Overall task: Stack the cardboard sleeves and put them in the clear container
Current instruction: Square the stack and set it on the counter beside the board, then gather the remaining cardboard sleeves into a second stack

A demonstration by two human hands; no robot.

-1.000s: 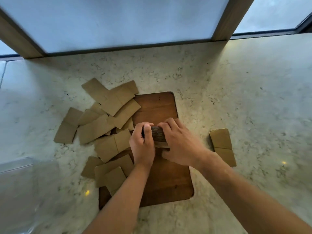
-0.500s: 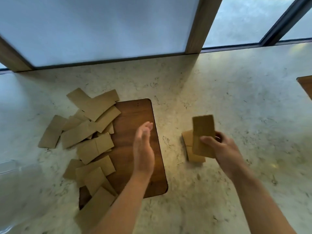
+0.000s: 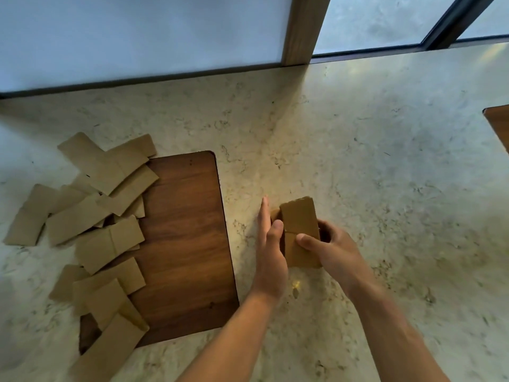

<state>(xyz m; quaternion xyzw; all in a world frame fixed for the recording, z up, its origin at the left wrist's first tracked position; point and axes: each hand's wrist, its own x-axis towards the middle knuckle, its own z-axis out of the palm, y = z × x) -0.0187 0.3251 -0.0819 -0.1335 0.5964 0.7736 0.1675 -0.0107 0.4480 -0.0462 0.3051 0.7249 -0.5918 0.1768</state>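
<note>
A small stack of brown cardboard sleeves (image 3: 298, 224) lies on the marble counter to the right of a wooden board (image 3: 187, 238). My right hand (image 3: 330, 246) grips the stack from its right side, thumb on top. The flat palm of my left hand (image 3: 271, 244) presses against the stack's left edge, fingers straight and thumb on the stack. Several loose sleeves (image 3: 91, 216) lie scattered over the board's left edge and the counter beside it. The clear container is out of view.
The marble counter (image 3: 385, 188) stretches right of the stack. A window with a wooden post (image 3: 303, 28) runs along the back. The corner of another wooden board (image 3: 500, 125) shows at the right edge.
My right hand carried the gathered sleeves from the board onto the stack on the counter to the right. My left hand followed and now presses the stack's left side. The view shifted right.
</note>
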